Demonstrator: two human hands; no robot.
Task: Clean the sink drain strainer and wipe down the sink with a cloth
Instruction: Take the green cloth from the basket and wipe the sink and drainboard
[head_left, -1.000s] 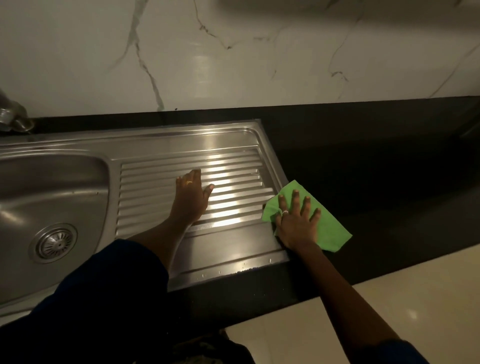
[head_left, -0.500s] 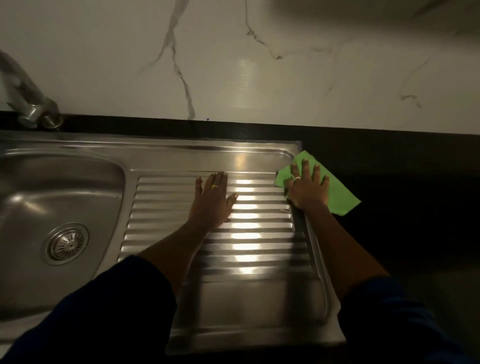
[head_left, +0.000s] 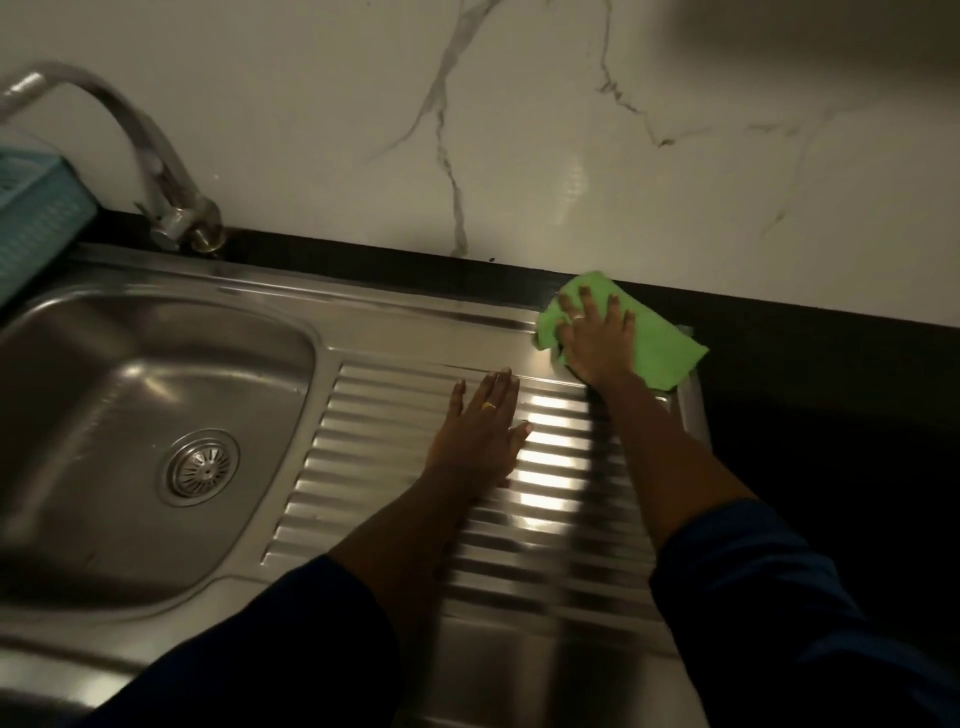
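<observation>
The steel sink (head_left: 156, 322) fills the left, with its round drain strainer (head_left: 200, 466) seated in the basin floor. To the right lies the ribbed drainboard (head_left: 374, 431). My left hand (head_left: 480, 431) rests flat on the ribs, fingers straight, a ring on one finger. My right hand (head_left: 597, 338) presses flat on a green cloth (head_left: 662, 348) at the drainboard's far right corner, fingers spread over it. Part of the cloth hangs over the sink's rim onto the black counter.
A curved steel tap (head_left: 156, 171) stands behind the basin. A teal plastic basket (head_left: 36, 218) sits at the far left edge. Black countertop (head_left: 831, 415) runs to the right, and a white marble wall (head_left: 519, 130) rises behind.
My right hand has slid the green cloth away from me along the drainboard's right edge to its far corner. My left hand stays flat on the ribs. The view has shifted left, showing the tap.
</observation>
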